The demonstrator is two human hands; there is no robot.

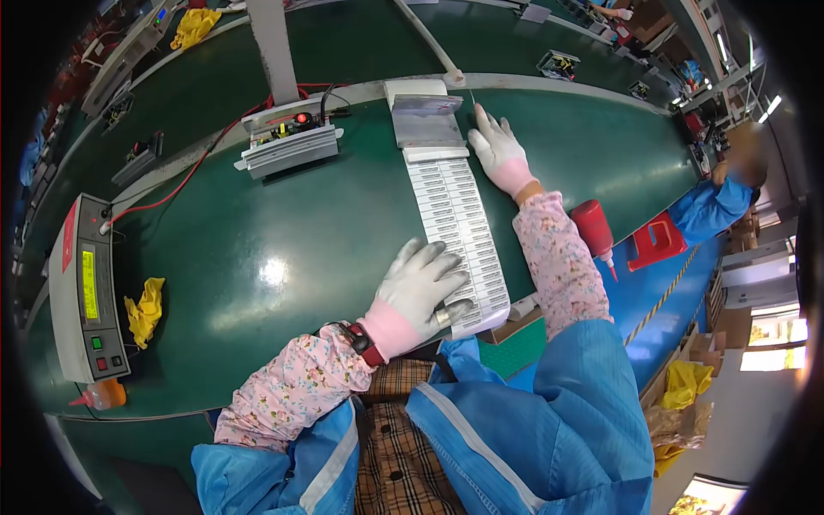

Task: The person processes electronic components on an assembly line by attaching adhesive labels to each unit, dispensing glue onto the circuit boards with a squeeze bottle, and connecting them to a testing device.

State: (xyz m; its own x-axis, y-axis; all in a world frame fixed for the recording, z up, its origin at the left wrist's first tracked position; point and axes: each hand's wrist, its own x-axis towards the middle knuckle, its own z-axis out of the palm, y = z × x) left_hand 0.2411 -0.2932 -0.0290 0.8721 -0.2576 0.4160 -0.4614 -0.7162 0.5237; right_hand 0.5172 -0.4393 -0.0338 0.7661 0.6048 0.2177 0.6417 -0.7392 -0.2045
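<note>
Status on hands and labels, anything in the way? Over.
Left hand spread over labels. Right hand open beside metal block. Metal block across labels' far end. Red bottle by right sleeve, clear of labels.

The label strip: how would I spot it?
Start at the big green bench. From the grey metal piece near its far edge, the label strip runs to the near edge, under the left hand. It alone is long and white, printed in two columns.
</note>
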